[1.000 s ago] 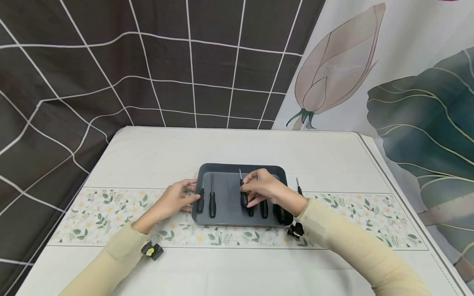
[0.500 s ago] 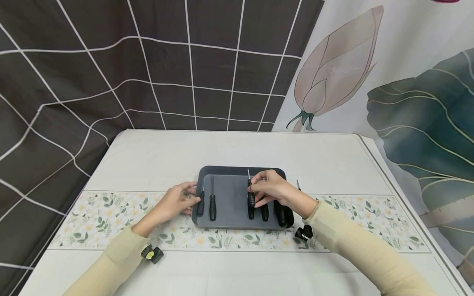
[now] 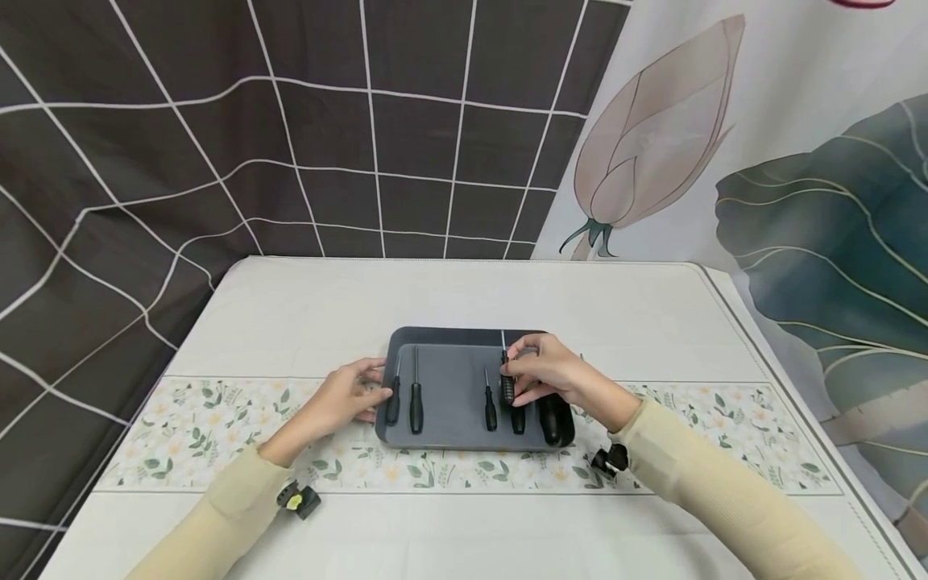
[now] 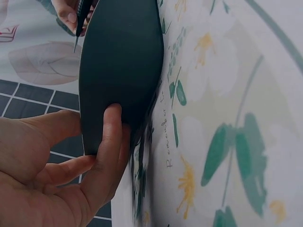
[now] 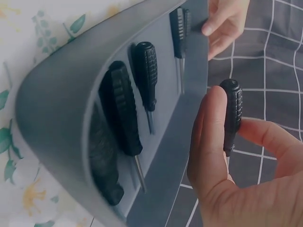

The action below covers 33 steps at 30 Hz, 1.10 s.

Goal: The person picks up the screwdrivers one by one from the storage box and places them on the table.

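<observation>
My left hand (image 3: 348, 393) grips the left rim of a dark grey tray (image 3: 449, 441); in the left wrist view its fingers (image 4: 112, 125) press the tray's outer wall. My right hand (image 3: 547, 369) pinches a screwdriver (image 3: 507, 388) between thumb and fingers, over the tray's right part, blade pointing away. Its black ribbed handle (image 5: 232, 106) shows above the rim in the right wrist view. In the tray lie a small black screwdriver (image 3: 490, 411), another screwdriver (image 3: 518, 420) partly under the right hand, and a thick black-handled object (image 3: 553, 419) at the right end.
Two more screwdrivers, a long one (image 3: 416, 407) and a shorter one (image 3: 393, 403), lie at the tray's left side. The tray stands on a white tablecloth (image 3: 319, 314) with a floral band (image 3: 217, 419). Behind hangs a dark checked curtain (image 3: 312, 137).
My right hand has moved to the right over the tray with the screwdriver, uncovering the small screwdriver beneath. The left hand has stayed on the tray's left rim.
</observation>
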### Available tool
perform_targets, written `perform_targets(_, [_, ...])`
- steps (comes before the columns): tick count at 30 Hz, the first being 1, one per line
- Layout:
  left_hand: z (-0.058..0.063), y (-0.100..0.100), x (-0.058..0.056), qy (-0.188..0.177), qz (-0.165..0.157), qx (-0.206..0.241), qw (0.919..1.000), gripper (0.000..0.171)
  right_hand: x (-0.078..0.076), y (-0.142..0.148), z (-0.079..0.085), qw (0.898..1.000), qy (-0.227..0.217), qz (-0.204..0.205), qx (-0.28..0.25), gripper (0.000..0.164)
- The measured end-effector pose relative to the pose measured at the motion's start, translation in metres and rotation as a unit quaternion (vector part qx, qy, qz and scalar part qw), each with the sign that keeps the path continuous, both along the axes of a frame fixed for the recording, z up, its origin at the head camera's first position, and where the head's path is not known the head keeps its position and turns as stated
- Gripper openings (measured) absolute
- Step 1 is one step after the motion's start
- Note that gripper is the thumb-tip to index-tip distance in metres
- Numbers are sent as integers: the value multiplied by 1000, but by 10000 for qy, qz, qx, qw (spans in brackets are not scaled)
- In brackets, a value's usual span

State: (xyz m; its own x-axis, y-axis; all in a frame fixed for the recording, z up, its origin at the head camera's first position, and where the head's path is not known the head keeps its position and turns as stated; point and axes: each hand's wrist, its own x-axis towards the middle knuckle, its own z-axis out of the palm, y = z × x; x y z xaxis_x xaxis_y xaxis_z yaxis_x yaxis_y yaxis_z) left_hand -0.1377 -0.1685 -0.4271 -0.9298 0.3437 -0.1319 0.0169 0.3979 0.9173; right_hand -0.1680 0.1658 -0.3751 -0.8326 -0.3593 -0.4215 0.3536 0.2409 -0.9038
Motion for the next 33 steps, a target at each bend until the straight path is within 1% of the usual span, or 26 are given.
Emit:
perform_targets(3, [0,0,0,10,19,-15,10000,56,1,5,0,10000,-21,-26,24,28])
perform_targets(10, [-2,-1,0,69,8,9,10000,56,-3,11,0,9998,-137,-129,61,30])
perform_targets(13, [-2,-1,0,75,9,-10,10000,56,-4,14,-1,9998,-147,-121,84,29])
perform_targets(15, [-1,-1,0,67,7,-21,10000,56,-3,15,-2,9998,-149,-123,98,27])
perform_targets(22, [-1,0,2,58,18,-20,10000,56,-3,20,-6,9999,-67,-94,111,33])
perform_targets(26, [-1,0,1,63,29,-16,10000,56,-4,24,-7,9999,-34,-117,81,34])
perform_targets(33, [-2,-1,1,45,12,-26,10000,57,-3,34,-8,9998,-66,-203,25,29])
